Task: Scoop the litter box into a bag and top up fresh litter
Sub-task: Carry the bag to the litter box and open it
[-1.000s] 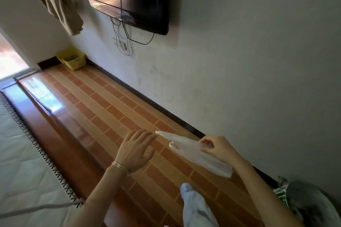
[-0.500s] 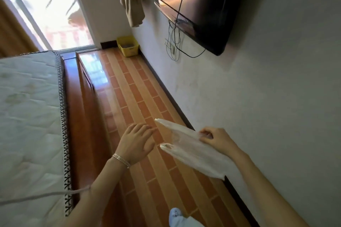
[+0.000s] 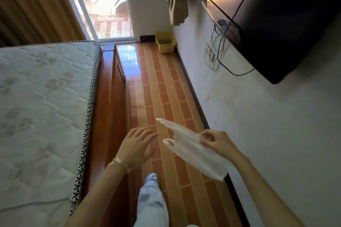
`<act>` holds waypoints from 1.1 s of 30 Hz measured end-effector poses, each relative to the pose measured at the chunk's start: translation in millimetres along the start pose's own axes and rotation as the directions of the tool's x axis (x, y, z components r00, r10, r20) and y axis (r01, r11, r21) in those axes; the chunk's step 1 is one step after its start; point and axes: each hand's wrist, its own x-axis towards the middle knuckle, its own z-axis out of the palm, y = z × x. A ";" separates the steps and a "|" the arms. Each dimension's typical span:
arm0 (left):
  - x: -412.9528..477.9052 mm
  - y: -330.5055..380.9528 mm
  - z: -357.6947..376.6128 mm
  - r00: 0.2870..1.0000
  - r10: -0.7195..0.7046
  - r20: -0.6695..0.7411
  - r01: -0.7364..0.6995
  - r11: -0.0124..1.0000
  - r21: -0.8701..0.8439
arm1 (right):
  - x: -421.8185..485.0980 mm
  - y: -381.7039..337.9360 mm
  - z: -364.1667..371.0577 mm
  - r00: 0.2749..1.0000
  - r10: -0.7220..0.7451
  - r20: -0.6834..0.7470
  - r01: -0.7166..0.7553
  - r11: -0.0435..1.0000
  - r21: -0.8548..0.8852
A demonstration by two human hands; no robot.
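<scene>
A big bed (image 3: pixel 42 107) with a white quilted top fills one side of the room, and its brown wood frame (image 3: pixel 108 116) runs along a thin strip of tiled floor (image 3: pixel 162 88). Across that strip from the bed is a pale wall (image 3: pixel 267 134) with a dark TV (image 3: pixel 276 24) hung on it, black cables (image 3: pixel 217 57) dangling under the TV, and a tan cloth (image 3: pixel 178 0) hanging further along. Past the far end of the bed are a glass door (image 3: pixel 108 5) and a brown curtain (image 3: pixel 33 5). The yellow litter box (image 3: pixel 166 45) sits on the floor in the far corner, past the end of the bed and against the wall. It has grey stuff inside, too small to see well. Nothing lies on the floor strip between the person and the box. The bag (image 3: pixel 188 147) is thin, white and see-through, still flat and folded, with two handle loops sticking out toward the bed. It is up in the air beside the near part of the bed, far from the litter box. The right hand (image 3: pixel 217 143) pinches the bag near its middle with curled fingers. The left hand (image 3: pixel 137 148) is spread flat with nothing in it, just beside a handle loop and not touching it. Thin gold bracelets (image 3: pixel 121 165) are on that wrist. A leg in light blue (image 3: pixel 151 199) steps forward below the hands. Since half a second ago, the view has turned to look straight down the floor strip, the curtain has come into sight, the leg shows much more, and both hands are placed as they were.
</scene>
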 end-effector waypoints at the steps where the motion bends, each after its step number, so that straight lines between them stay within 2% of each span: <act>1: 9.5 -10.5 0.6 1.000 -0.009 -0.006 0.009 1.000 -0.003 | 16.9 -2.6 -2.1 1.000 -0.006 -0.001 0.006 1.000 -0.008; 13: 165.5 -166.4 -34.0 1.000 0.018 -0.020 -0.016 0.997 0.072 | 225.4 -65.1 -37.4 0.999 -0.027 -0.040 0.026 0.999 -0.028; 25: 274.2 -254.2 -10.1 1.000 -0.016 -0.002 0.016 0.999 0.037 | 388.4 -78.7 -55.9 0.998 -0.057 0.021 0.058 0.998 -0.029; 33: 395.9 -315.0 -8.6 0.998 -0.059 -0.036 0.061 0.997 0.044 | 526.1 -84.4 -111.8 0.997 -0.068 0.035 0.071 0.995 -0.070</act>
